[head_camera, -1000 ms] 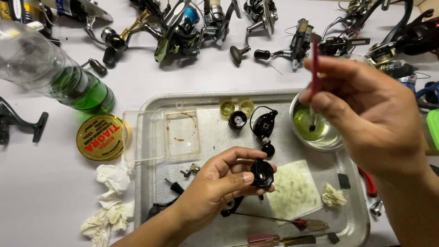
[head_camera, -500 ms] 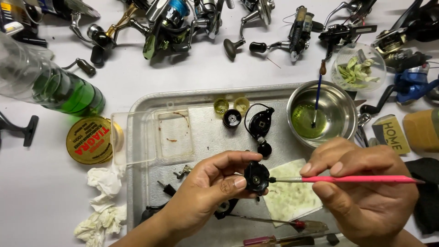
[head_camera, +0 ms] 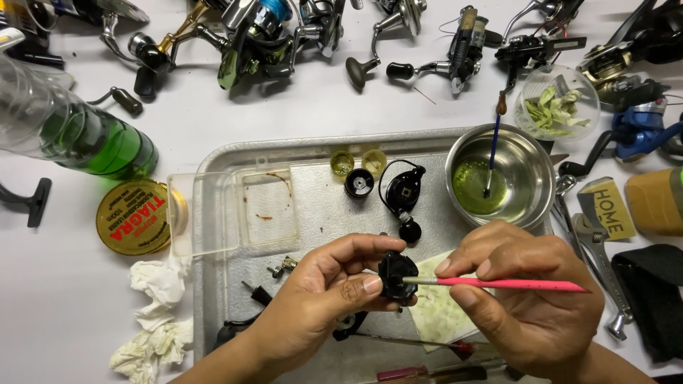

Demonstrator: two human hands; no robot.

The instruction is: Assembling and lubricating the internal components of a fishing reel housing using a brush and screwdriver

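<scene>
Left hand pinching black reel part steady over tray; right hand gripping pink brush, tip touching it.

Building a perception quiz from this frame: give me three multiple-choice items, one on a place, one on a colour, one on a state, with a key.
1. Where does the blue-handled brush stand?
A. in the steel bowl
B. in the clear plastic box
C. on the round yellow tin

2. What colour is the handle of the brush in the right hand?
A. green
B. pink
C. white

3. How is the small black part kept?
A. lying loose on the tray
B. sunk in the bowl's liquid
C. pinched in the left hand

Key: 1 A, its tip sits in the bowl's greenish liquid; 2 B, the shaft is pink; 3 C, thumb and fingers grip it above the metal tray.
</scene>
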